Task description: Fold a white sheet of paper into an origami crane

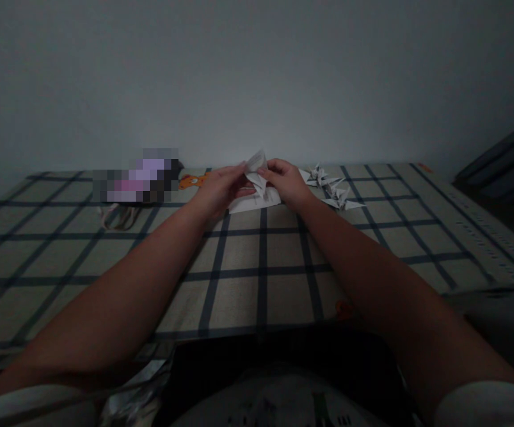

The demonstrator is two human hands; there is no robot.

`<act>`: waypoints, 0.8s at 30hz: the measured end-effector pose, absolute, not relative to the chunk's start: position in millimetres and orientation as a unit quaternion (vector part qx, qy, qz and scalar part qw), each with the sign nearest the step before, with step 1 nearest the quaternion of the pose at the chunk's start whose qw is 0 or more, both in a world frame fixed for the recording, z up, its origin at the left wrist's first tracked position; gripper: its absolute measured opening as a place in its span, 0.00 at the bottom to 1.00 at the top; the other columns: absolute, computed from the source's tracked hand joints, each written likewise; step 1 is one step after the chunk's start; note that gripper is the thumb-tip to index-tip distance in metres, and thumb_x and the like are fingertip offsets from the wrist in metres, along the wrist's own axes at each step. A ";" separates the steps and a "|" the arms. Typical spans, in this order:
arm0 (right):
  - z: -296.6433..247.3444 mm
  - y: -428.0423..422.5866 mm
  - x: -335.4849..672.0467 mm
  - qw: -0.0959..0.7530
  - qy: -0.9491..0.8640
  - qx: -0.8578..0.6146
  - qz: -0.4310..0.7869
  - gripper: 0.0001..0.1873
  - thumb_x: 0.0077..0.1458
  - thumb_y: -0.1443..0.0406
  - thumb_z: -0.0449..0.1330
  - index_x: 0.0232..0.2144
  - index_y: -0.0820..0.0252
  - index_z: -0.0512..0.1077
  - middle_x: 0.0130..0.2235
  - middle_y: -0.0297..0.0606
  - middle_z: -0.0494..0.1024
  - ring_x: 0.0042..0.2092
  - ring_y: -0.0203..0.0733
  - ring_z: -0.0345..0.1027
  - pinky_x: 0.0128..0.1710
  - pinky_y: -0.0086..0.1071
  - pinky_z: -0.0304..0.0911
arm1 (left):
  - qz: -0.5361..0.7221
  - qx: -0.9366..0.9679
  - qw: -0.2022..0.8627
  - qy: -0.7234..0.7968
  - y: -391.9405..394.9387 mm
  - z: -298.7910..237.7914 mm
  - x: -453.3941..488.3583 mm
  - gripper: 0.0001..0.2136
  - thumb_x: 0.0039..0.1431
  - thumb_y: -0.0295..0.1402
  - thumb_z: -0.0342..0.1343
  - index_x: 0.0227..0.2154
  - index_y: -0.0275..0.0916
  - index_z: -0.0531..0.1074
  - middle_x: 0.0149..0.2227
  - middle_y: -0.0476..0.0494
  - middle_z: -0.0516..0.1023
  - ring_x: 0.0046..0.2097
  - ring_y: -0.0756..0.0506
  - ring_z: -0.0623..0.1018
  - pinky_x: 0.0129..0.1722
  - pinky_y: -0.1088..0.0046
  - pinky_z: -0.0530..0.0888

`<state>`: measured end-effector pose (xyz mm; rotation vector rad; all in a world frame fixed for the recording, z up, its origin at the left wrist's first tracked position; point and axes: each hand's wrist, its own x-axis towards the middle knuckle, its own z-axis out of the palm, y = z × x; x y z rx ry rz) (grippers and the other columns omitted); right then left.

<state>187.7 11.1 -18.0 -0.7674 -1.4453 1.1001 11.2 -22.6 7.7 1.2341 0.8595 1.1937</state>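
Head camera, in dim light: nearest, two bare forearms run out from white sleeves over a dark lap and across a checked cloth (pixel 239 255) with dark blue lines. Farther out, near the cloth's far edge, the left hand (pixel 219 191) and the right hand (pixel 287 181) meet on a folded paper piece (pixel 257 167), held just above the cloth. Each hand pinches it between thumb and fingertips, the left from the left side, the right from the right; the other fingers are loosely curled. How tight the grip is cannot be told.

Just under the hands a flat white sheet (pixel 255 201) lies on the cloth. Right of the right hand sit two finished paper cranes, one (pixel 340 197) nearer and one (pixel 319 175) farther, close together. Left of the left hand lie a pale looped strap (pixel 117 215) and, beyond it, a blurred purple object (pixel 139 178). A bare grey wall (pixel 257 77) rises behind, with a dark shape (pixel 501 160) at far right.
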 end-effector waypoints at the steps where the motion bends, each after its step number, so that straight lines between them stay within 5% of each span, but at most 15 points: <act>1: -18.0 11.2 187.4 0.553 -0.600 -0.323 0.479 0.23 0.43 0.48 0.72 0.31 0.57 0.74 0.31 0.30 0.75 0.33 0.34 0.68 0.36 0.30 0.68 | 0.512 0.518 0.576 0.371 -22.2 8.6 11.4 0.19 0.57 0.50 0.65 0.34 0.36 0.77 0.33 0.42 0.82 0.38 0.46 0.82 0.41 0.69 0.81; 8: -14.8 7.6 187.2 0.547 -0.590 -0.324 0.498 0.21 0.43 0.51 0.73 0.29 0.58 0.73 0.29 0.29 0.74 0.32 0.32 0.66 0.34 0.28 0.67 | 0.498 0.550 0.576 0.343 -19.4 3.9 7.6 0.14 0.56 0.42 0.67 0.37 0.36 0.80 0.37 0.42 0.83 0.40 0.47 0.82 0.42 0.73 0.80; 24: -13.3 3.8 184.4 0.540 -0.600 -0.334 0.486 0.16 0.46 0.55 0.71 0.32 0.59 0.76 0.32 0.31 0.77 0.34 0.33 0.69 0.36 0.29 0.68 | 0.534 0.583 0.433 0.432 -21.1 1.9 9.5 0.20 0.50 0.48 0.69 0.34 0.35 0.80 0.35 0.42 0.83 0.36 0.47 0.80 0.40 0.70 0.79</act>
